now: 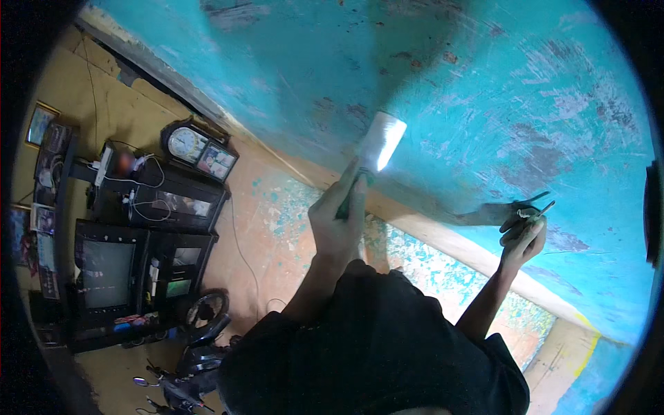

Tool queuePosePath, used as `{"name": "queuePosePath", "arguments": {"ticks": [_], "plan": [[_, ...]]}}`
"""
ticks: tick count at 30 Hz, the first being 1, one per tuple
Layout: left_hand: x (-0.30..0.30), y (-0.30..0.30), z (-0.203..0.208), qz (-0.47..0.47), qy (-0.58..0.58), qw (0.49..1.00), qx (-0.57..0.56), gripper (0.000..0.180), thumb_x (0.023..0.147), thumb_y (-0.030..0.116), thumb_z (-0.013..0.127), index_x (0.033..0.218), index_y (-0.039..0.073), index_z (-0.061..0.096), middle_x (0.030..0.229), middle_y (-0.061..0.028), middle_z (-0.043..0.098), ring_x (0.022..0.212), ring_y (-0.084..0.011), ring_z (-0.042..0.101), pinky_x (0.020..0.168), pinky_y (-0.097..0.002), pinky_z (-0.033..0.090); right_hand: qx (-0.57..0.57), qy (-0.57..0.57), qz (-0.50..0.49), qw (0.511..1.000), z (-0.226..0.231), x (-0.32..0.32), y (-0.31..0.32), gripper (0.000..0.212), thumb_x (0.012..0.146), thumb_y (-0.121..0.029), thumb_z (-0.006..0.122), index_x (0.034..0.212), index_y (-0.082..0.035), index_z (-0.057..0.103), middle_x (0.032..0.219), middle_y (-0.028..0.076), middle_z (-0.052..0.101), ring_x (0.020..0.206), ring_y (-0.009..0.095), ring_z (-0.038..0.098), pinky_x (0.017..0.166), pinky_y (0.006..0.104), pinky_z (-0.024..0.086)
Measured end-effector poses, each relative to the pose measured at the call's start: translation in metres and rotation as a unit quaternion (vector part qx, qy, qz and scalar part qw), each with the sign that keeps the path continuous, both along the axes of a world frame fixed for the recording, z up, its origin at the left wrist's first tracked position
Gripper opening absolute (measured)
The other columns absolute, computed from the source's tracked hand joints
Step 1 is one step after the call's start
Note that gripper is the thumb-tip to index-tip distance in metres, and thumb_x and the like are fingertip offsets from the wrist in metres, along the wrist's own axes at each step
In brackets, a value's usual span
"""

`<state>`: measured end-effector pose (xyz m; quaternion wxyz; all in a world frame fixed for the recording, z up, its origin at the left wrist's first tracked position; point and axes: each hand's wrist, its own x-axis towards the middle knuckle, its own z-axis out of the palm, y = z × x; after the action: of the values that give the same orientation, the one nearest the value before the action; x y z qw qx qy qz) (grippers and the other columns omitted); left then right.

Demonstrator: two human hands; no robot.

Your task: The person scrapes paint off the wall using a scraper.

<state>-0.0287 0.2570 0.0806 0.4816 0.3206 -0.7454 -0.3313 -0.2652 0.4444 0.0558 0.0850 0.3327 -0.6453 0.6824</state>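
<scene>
My left hand (335, 214) is closed round the green handle of a wide-bladed scraper (384, 144). Its shiny metal blade points up against the turquoise wall (443, 104), whose paint is scratched and worn through to grey in patches. Further right, my right hand (523, 240) is raised close to the wall with bent fingers. A thin pale stick (548, 208) juts from between them; its exact kind is too small to make out. The hand's shadow falls on the wall just beside it.
Flakes of turquoise paint lie over the floor (432, 259) along the wall's base. On the left stand a dark cabinet with a television (107, 273), a pendulum-style clock (187, 145) and cables. A parked motorbike (197, 360) is at the lower left.
</scene>
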Motion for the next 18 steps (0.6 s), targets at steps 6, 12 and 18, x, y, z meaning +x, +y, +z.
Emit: {"name": "queuePosePath", "arguments": {"ticks": [6,12,18], "plan": [[0.006,-0.011,-0.007,0.024,0.031,0.996,0.085,0.034,0.095,0.009,0.058,0.128,0.000,0.059,0.082,-0.0030,0.065,0.065,-0.0023,0.048,0.057,-0.0191,0.041,-0.015,0.027,0.013,0.999,0.001,-0.001,-0.005,0.048,0.105,-0.040,0.034,0.089,-0.001,0.055,0.052,0.004,0.050,0.038,0.006,0.040,0.038,0.0216,0.030],[0.008,-0.020,-0.017,0.014,0.071,0.994,0.083,0.034,0.095,0.010,0.059,0.128,0.000,0.059,0.086,-0.0041,0.066,0.069,-0.0031,0.050,0.060,-0.0200,0.043,-0.022,0.037,-0.004,0.999,0.002,0.004,-0.009,0.046,0.105,-0.038,0.032,0.089,-0.001,0.055,0.052,0.003,0.047,0.037,0.007,0.040,0.036,0.0216,0.029],[0.009,-0.024,-0.016,-0.012,0.085,0.992,0.094,0.033,0.095,0.009,0.060,0.126,0.000,0.061,0.100,-0.0110,0.071,0.081,-0.0061,0.059,0.070,-0.0220,0.048,-0.027,0.032,0.003,0.999,0.003,0.005,-0.007,0.046,0.105,-0.038,0.032,0.088,-0.001,0.055,0.055,0.006,0.051,0.037,0.008,0.041,0.035,0.0210,0.029]]}}
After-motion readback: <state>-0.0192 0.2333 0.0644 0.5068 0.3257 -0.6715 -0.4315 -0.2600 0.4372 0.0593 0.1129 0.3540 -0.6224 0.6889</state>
